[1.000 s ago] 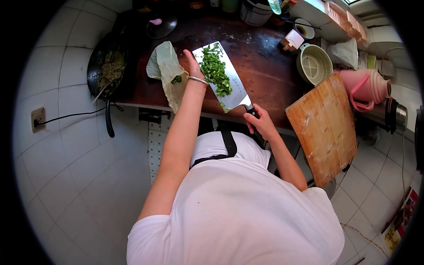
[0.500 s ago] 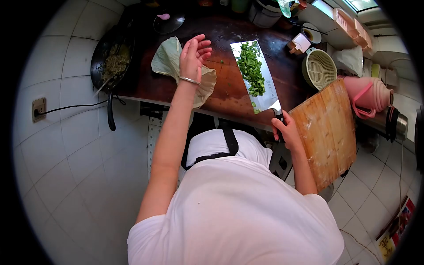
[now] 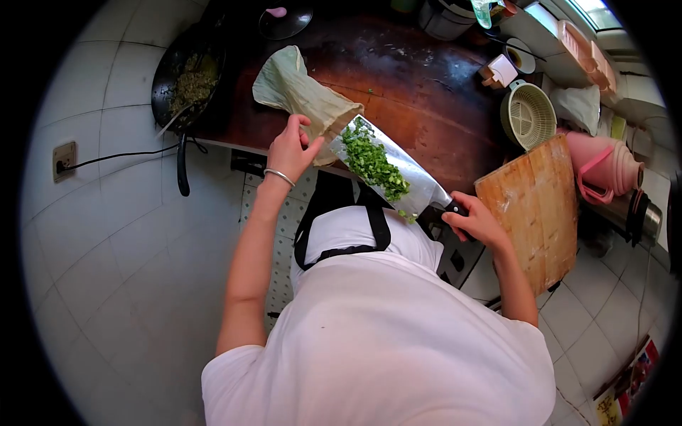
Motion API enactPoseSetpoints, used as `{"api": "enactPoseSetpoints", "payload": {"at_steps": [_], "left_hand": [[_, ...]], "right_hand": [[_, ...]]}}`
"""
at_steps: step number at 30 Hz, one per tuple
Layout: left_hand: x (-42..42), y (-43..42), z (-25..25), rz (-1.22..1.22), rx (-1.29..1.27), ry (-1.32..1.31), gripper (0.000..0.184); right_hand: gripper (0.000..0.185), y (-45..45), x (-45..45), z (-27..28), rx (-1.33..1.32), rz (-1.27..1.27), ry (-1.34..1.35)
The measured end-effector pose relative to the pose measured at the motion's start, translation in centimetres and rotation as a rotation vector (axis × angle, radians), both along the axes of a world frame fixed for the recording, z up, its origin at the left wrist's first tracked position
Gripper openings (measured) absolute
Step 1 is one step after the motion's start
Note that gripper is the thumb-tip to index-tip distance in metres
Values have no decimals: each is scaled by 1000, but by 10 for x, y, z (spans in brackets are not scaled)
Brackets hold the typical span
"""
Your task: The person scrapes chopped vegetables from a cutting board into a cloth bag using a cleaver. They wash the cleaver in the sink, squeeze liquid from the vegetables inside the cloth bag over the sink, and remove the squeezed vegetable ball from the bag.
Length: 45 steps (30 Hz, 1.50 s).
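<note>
Slantwise, cleaver (image 3: pixel 418 175) in closed right hand (image 3: pixel 481 223), greens (image 3: pixel 374 163) near left hand (image 3: pixel 290 153), curled, hold unclear

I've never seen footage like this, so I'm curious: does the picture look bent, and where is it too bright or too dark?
Head view: corners black and wall tiles bowed, as if through a very wide lens; head view: bluish sheen on the table, window washed out, black pan dim; head view: cleaver fairly sharp.
</note>
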<state>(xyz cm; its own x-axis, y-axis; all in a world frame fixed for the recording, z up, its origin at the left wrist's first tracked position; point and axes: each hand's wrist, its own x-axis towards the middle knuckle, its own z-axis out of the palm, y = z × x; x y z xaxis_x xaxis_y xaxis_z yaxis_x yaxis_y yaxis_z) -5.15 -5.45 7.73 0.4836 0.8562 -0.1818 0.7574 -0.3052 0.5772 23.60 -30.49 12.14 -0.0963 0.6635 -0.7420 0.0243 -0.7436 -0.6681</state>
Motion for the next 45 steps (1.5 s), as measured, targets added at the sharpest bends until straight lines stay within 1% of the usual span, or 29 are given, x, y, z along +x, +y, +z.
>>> {"api": "enactPoseSetpoints", "payload": {"at_steps": [2,3,4,5,6,7,12,14,15,17,20,24,26,28,30,32,34,36,38,40,43,45], "left_hand": [[-1,1,-11,25,-26,-176,21],[1,1,-6,22,7,-179,12],[2,2,-4,29,6,-177,12],[2,4,-3,2,61,-227,11],[3,5,-1,-24,115,-276,11],[3,5,2,-18,118,-274,11],[7,7,14,-98,-14,-211,11],[7,9,18,-104,-9,-234,11],[6,10,19,-131,-50,-287,12],[6,13,20,-155,-133,-380,13],[11,20,22,-171,-196,-440,14],[19,28,5,-206,-178,-453,17],[23,29,-4,-215,-173,-465,17],[25,29,-13,-110,-148,-537,16],[24,32,-19,-93,-149,-559,17],[24,33,-27,-76,-156,-578,18],[27,36,-37,-33,-67,-606,22],[29,43,-41,-39,-86,-577,23],[33,47,-45,-44,-102,-550,24],[37,51,-50,-22,4,-547,23],[41,61,-66,-41,-15,-508,23],[43,71,-78,-17,18,-477,23]], "right_hand": [[16,16,-5,-8,-5,22,27],[17,25,-7,-14,-9,17,40],[18,35,-10,-19,-13,12,53],[18,47,-14,-24,21,23,67],[18,61,-19,-22,44,43,61],[18,75,-25,-21,46,48,75],[16,140,-44,-43,77,13,170],[16,164,-51,-43,74,5,166],[16,176,-54,-42,76,4,161],[17,195,-62,-33,30,39,30],[20,212,-75,-11,-24,13,-19],[20,217,-85,14,39,37,-72],[18,217,-88,26,73,143,-197],[17,216,-88,40,76,140,-190],[20,211,-84,42,102,202,-187],[24,205,-84,51,82,169,-219],[27,201,-87,61,63,139,-245],[33,196,-89,73,69,112,-289],[32,190,-86,88,33,109,-287],[30,182,-79,92,7,109,-283],[28,164,-67,94,20,78,-260],[23,152,-64,106,-27,0,-211]]}}
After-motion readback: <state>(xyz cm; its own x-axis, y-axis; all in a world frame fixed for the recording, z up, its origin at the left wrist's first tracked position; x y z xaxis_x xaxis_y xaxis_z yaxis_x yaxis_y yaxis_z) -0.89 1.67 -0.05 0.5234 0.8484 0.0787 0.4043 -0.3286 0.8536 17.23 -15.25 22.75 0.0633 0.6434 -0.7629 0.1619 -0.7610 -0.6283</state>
